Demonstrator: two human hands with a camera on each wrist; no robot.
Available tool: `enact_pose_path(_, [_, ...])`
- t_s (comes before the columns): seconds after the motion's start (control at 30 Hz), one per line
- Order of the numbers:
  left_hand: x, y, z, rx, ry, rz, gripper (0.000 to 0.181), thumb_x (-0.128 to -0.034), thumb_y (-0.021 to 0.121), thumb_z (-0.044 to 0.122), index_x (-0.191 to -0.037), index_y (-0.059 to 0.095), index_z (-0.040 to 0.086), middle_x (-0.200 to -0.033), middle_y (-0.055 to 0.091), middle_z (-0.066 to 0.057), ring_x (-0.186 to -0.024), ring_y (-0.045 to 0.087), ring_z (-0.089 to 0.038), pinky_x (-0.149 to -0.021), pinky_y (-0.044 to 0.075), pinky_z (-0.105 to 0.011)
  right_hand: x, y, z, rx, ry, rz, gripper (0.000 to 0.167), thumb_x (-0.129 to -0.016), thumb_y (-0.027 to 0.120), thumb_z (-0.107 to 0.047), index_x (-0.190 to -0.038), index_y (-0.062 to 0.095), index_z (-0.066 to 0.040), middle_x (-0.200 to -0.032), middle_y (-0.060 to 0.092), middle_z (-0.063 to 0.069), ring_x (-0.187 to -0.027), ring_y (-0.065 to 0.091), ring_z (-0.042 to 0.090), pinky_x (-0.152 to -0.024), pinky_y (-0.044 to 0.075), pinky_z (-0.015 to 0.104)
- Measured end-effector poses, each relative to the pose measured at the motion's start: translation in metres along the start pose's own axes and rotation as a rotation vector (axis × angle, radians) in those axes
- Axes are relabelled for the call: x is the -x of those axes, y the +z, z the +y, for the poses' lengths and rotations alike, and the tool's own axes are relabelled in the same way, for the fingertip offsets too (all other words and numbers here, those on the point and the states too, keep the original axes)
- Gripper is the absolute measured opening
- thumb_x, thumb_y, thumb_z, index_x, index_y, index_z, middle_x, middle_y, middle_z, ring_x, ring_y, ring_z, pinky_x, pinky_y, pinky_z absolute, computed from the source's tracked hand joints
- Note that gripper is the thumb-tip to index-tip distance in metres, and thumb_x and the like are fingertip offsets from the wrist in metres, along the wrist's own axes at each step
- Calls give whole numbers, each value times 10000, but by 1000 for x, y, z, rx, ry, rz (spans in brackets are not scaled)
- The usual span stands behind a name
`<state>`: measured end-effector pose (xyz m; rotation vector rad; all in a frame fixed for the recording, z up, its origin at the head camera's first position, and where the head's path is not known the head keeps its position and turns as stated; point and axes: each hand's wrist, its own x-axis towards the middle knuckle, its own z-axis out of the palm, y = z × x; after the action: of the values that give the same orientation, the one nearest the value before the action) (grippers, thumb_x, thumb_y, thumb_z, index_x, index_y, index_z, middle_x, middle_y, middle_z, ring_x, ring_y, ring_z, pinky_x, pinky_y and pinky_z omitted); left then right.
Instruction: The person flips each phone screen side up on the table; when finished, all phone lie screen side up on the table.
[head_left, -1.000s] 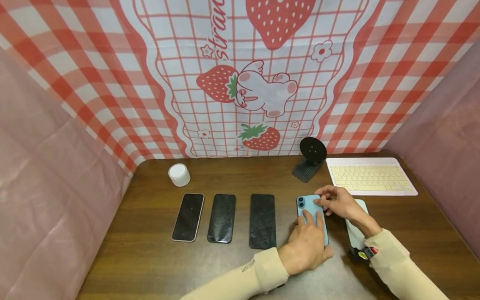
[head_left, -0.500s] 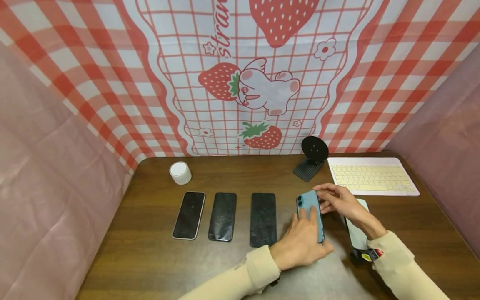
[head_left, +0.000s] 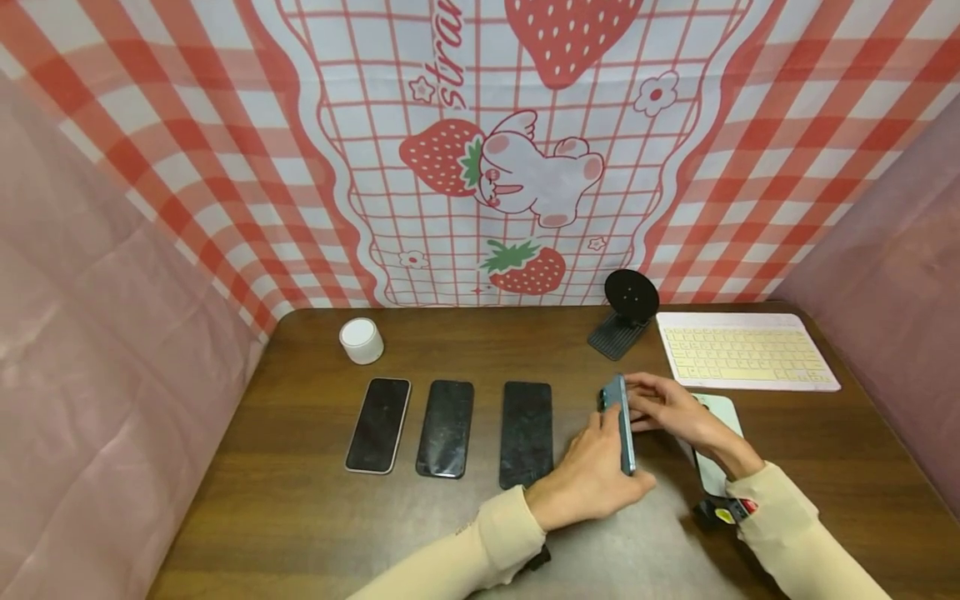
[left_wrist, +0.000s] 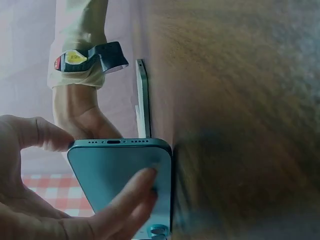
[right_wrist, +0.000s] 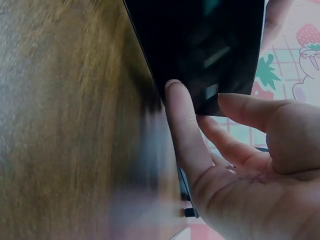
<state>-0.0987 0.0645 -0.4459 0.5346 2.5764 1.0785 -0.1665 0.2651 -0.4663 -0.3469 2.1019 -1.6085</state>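
Observation:
A blue smartphone (head_left: 627,437) stands tilted up on a long edge, its camera back facing left. My left hand (head_left: 588,475) holds it; in the left wrist view the thumb touches a bottom corner and the fingers lie on the blue back (left_wrist: 110,172). At its upper end my right hand (head_left: 678,417) grips it. The right wrist view has the thumb and one finger against the dark screen (right_wrist: 200,40), with another finger partly hidden beyond the end. Beneath the right forearm lies a pale green phone (head_left: 722,414), partly covered.
Three dark-screened phones lie left of the hands: a light-edged one (head_left: 378,425), a black one (head_left: 446,429) and another black one (head_left: 527,433). Along the back of the wooden table (head_left: 300,533) are a white cylinder (head_left: 362,342), a black stand (head_left: 632,296) and a keyboard (head_left: 750,350).
The blue phone has turned from lying nearly flat, back up, to standing on its long edge. Its right side rose leftward, and both hands moved slightly left with it.

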Motion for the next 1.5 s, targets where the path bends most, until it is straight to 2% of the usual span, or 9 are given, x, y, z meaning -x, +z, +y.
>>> enact_pose_path(0.13, [2,-2,-6,70,51,20,911,-831,797,333,-1589,336,126,-1331,568,-72,-975,584,-108,-837,515,-246,-2,0,2,-1,19,-5,500,-1103,466,-87,-1510,323,165,-1342,589,376,-1000,726,93,-873,623,336])
enact_pose_path(0.3, [6,-5,-13,107,122,53,891,-823,803,251,-1575,353,87,-1346,575,-66,-1038,565,-75,-899,491,-198,-3,0,3,12,37,11,490,-1094,500,-94,-1502,366,141,-1335,599,351,-992,731,114,-865,625,340])
enact_pose_path(0.5, [8,-9,-20,175,149,42,866,-824,775,135,-1577,359,33,-1276,587,-65,-946,604,-27,-787,498,-128,-2,1,4,31,31,37,482,-1079,538,-85,-1489,409,132,-1329,587,353,-986,732,131,-848,628,332])
enact_pose_path(0.6, [8,-13,-24,236,143,18,867,-820,764,77,-1583,356,17,-1268,593,-90,-872,614,22,-725,507,-118,-2,2,3,36,24,44,476,-1067,559,-74,-1473,429,136,-1295,586,357,-976,738,159,-838,633,342])
enact_pose_path(0.77, [10,-19,-31,299,98,-22,863,-825,726,12,-1598,341,14,-1317,587,-125,-872,636,25,-714,527,-132,-4,5,2,75,22,90,499,-1033,630,-91,-1442,466,144,-1227,590,322,-905,740,175,-796,637,326])
enact_pose_path(1.03, [13,-28,-37,266,38,-41,849,-833,785,-18,-1576,375,-24,-1240,601,-116,-873,677,-40,-717,521,-138,-6,9,5,150,22,166,523,-960,738,-94,-1395,540,119,-1159,603,292,-838,720,147,-730,632,295])
enact_pose_path(1.3, [14,-30,-42,246,11,-36,841,-800,838,-19,-1535,429,-55,-1134,608,-112,-811,675,-47,-693,518,-128,-8,10,3,230,10,182,523,-937,776,-131,-1364,576,94,-1105,621,255,-847,736,172,-683,624,292])
enact_pose_path(1.5, [13,-29,-46,232,-14,-38,852,-782,853,-24,-1530,445,-45,-1133,613,-113,-768,664,-37,-692,519,-136,-8,12,4,259,19,202,516,-924,792,-132,-1350,591,80,-1085,631,246,-810,741,208,-643,619,303])
